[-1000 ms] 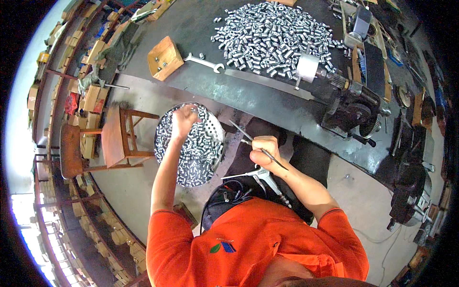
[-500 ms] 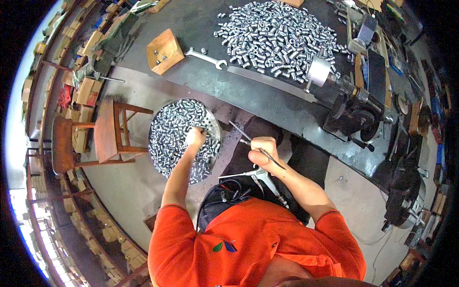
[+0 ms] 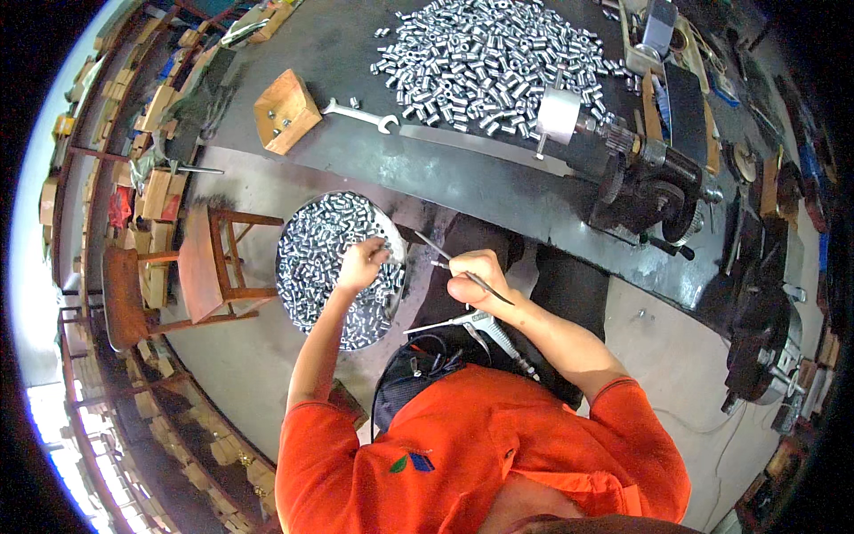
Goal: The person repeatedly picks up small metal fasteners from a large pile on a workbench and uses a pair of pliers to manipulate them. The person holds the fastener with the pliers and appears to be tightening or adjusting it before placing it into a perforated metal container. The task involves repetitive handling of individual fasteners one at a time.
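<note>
My left hand is over a round tub filled with short shiny metal sleeves. Its fingers are curled together near the tub's right side; whatever they pinch is too small to make out. To the right of the tub, my right hand is closed around a slim dark metal rod, perhaps a file, which slants from upper left to lower right. A small metal end pokes out beside those fingers. Below this hand, a silver air blow gun lies across my lap.
A workbench runs across the far side, bearing a large heap of metal sleeves, an open-end wrench and a wooden box. A dark machine fixture stands at right. A wooden stool is left of the tub.
My left hand has drawn back slightly toward me, and its fingers have turned more into sight. My right hand still grips the rod. The whole view has shifted a little.
</note>
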{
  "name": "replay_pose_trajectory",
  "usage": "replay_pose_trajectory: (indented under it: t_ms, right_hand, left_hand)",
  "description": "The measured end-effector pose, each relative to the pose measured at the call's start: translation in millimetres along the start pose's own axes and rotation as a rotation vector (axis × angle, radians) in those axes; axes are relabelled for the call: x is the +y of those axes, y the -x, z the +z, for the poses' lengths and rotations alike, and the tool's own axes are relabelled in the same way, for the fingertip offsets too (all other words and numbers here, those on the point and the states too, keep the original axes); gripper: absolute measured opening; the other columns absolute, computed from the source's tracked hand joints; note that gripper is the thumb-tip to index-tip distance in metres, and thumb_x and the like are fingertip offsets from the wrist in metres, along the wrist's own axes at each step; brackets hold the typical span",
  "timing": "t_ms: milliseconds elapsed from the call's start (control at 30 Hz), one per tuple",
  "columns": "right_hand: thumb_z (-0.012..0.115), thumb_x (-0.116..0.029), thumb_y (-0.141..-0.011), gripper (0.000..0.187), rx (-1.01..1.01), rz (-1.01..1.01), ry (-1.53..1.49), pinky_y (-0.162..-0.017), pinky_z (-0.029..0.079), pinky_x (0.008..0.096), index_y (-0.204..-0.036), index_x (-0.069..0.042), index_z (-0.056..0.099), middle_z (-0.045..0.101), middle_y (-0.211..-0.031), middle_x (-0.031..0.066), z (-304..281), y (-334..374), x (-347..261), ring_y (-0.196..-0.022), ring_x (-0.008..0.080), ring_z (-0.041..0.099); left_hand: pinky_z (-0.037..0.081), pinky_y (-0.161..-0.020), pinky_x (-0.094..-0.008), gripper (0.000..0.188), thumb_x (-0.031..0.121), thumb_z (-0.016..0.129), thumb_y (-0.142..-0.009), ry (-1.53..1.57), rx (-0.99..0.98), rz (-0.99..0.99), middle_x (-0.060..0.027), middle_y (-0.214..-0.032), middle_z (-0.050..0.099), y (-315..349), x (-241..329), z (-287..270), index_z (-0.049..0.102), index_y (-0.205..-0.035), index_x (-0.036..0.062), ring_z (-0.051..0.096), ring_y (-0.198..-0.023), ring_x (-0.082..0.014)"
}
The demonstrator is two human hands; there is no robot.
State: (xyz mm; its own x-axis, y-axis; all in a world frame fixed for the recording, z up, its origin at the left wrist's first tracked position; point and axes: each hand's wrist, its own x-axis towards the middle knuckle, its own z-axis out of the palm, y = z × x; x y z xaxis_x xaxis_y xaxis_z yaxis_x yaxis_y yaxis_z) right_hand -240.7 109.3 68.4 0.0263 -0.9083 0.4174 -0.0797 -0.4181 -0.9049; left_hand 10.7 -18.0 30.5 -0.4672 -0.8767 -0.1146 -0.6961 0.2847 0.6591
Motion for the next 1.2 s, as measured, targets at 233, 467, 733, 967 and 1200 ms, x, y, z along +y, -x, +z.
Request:
replay_pose_trajectory:
  t_ms: [233, 467, 733, 967, 1200]
  right_hand:
    - [0.058, -0.013, -0.065, 0.026, -0.020, 0.030, 0.022, -0.041, 0.028, 0.0338, -0.055, -0.004, 0.035, 0.031, -0.048, 0.0086, -1, 2, 2, -0.040, 0.0204, 0.035]
    - [0.057, -0.010, -0.064, 0.024, -0.008, -0.042, 0.017, -0.040, 0.028, 0.0349, -0.054, -0.004, 0.035, 0.031, -0.048, 0.0096, -1, 0, 2, -0.040, 0.0225, 0.035]
    - [0.058, -0.019, -0.065, 0.031, 0.027, -0.140, 0.048, -0.041, 0.027, 0.0372, -0.054, -0.005, 0.033, 0.030, -0.048, 0.0099, -2, 0, 1, -0.041, 0.0258, 0.036]
    - [0.056, -0.019, -0.067, 0.029, -0.022, 0.087, -0.086, -0.041, 0.029, 0.0316, -0.051, -0.006, 0.036, 0.035, -0.047, 0.0082, -6, 2, -3, -0.040, 0.0136, 0.039]
    - [0.055, -0.025, -0.066, 0.034, 0.068, 0.138, -0.074, -0.041, 0.025, 0.0307, -0.050, -0.003, 0.033, 0.030, -0.046, 0.0043, -5, -3, -8, -0.042, 0.0105, 0.033]
  left_hand:
    - [0.048, -0.076, -0.0275, 0.026, 0.005, 0.068, -0.076, 0.263, -0.257, 0.038, -0.0086, -0.093, 0.066, 19, 110, -6, 0.063, -0.101, -0.0004, 0.061, -0.085, -0.0136]
    - [0.050, -0.065, -0.0256, 0.019, 0.006, 0.065, -0.079, 0.574, -0.356, -0.015, -0.0088, -0.078, 0.065, 14, 132, -18, 0.063, -0.093, -0.0057, 0.061, -0.068, -0.0134]
    - [0.043, -0.046, -0.0222, 0.028, 0.022, 0.059, -0.088, 0.464, -0.302, -0.034, -0.0010, -0.055, 0.054, 20, 129, -7, 0.062, -0.076, -0.0036, 0.052, -0.050, -0.0065]
    - [0.047, -0.053, -0.0256, 0.021, 0.017, 0.058, -0.088, 0.527, -0.306, -0.031, -0.0049, -0.063, 0.058, 22, 145, -4, 0.060, -0.083, -0.0038, 0.057, -0.057, -0.0104]
    - [0.050, -0.063, -0.0268, 0.018, -0.003, 0.059, -0.081, 0.796, -0.287, -0.044, -0.0069, -0.081, 0.062, 19, 137, -8, 0.055, -0.098, -0.0046, 0.060, -0.066, -0.0139]
